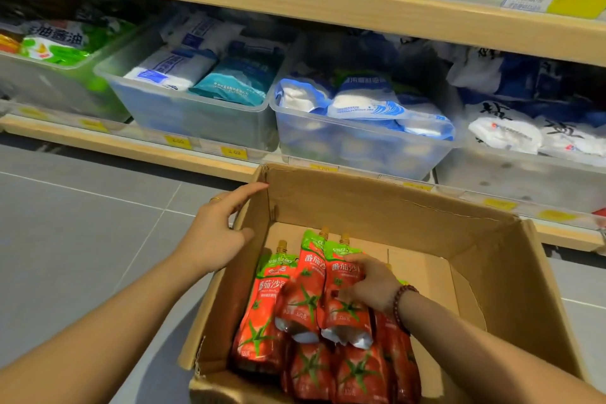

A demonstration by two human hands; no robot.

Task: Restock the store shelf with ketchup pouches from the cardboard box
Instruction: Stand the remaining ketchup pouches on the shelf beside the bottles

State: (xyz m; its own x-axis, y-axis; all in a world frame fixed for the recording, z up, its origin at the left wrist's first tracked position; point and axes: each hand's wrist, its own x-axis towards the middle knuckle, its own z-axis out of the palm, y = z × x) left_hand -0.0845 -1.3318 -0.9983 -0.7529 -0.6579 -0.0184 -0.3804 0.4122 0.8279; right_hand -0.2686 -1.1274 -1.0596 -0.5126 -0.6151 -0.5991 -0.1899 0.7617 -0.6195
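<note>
The right hand (370,285) is down in the box (360,203), its grip curled round a red pouch (346,318) that lies on top of the other pouches (262,315). The left hand (216,236) rests on the box's left wall, its grip loose and its fingers straight.

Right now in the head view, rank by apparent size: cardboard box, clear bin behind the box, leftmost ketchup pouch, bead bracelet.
1. cardboard box
2. clear bin
3. leftmost ketchup pouch
4. bead bracelet
</note>
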